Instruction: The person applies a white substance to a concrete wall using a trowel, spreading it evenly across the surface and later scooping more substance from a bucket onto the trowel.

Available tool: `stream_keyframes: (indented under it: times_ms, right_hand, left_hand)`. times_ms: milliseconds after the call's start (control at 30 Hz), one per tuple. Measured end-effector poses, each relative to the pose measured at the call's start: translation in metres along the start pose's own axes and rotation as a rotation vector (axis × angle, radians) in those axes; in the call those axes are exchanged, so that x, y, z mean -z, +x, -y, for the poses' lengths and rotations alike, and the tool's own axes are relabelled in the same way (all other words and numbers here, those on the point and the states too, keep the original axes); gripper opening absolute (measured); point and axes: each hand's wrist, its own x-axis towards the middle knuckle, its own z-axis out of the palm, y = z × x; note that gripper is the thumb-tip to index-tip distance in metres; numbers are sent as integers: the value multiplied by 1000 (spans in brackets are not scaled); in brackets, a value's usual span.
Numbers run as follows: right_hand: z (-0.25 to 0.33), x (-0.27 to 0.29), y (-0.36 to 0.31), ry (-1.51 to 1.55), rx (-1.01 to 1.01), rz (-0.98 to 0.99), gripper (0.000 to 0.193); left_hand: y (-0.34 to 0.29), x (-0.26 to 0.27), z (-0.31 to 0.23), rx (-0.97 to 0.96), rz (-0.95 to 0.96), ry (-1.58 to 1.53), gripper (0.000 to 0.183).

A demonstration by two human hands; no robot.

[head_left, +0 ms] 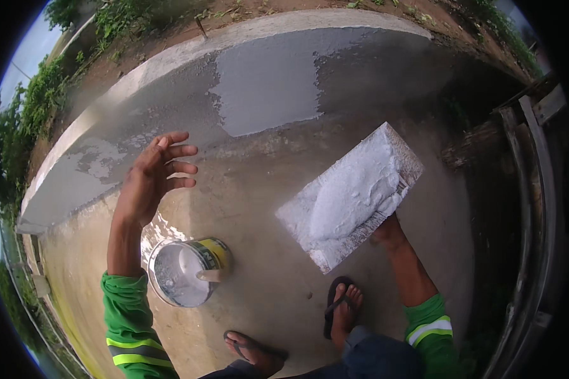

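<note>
My left hand (152,169) is raised on the left with its fingers apart and nothing in it. On the right, my right hand (389,232) supports a rectangular plaster hawk (411,165) from below; the board hides most of its fingers. A thick, uneven heap of white putty (351,192) covers much of the hawk's face. Below my left hand, a bucket (216,251) stands on the floor, with white residue inside and a pale handle-like piece (212,275) at its mouth.
A low curved wall (171,95) runs across the far side, bearing a smooth light-grey patch (265,82). Wet white splashes (161,230) mark the concrete floor beside the bucket. Wooden posts (525,189) line the right. My sandalled feet (344,307) are at the bottom.
</note>
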Motion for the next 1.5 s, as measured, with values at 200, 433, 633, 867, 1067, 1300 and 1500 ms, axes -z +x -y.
stream_keyframes:
  times_ms: [200, 433, 633, 867, 1067, 1300, 1500]
  right_hand:
    - [-46, 60, 68, 189, -94, -154, 65]
    - [-80, 65, 156, 185, -139, -250, 38]
    - [-95, 105, 200, 149, -210, -186, 26]
    - [-71, 103, 238, 78, -293, -137, 35]
    - [-63, 107, 263, 37, -353, -62, 37]
    - [-36, 94, 263, 144, -293, -99, 35]
    - [47, 59, 267, 164, -252, -168, 29]
  left_hand:
    - [136, 12, -69, -514, -267, 597, 58]
    - [228, 34, -72, -472, -203, 635, 60]
    - [245, 19, -63, -523, -368, 745, 50]
    - [235, 20, -91, -553, -363, 1194, 49]
    - [226, 11, -96, -486, -357, 1370, 46]
    - [229, -2, -89, -407, -463, 1368, 38]
    - [225, -5, -92, -469, -527, 1398, 36]
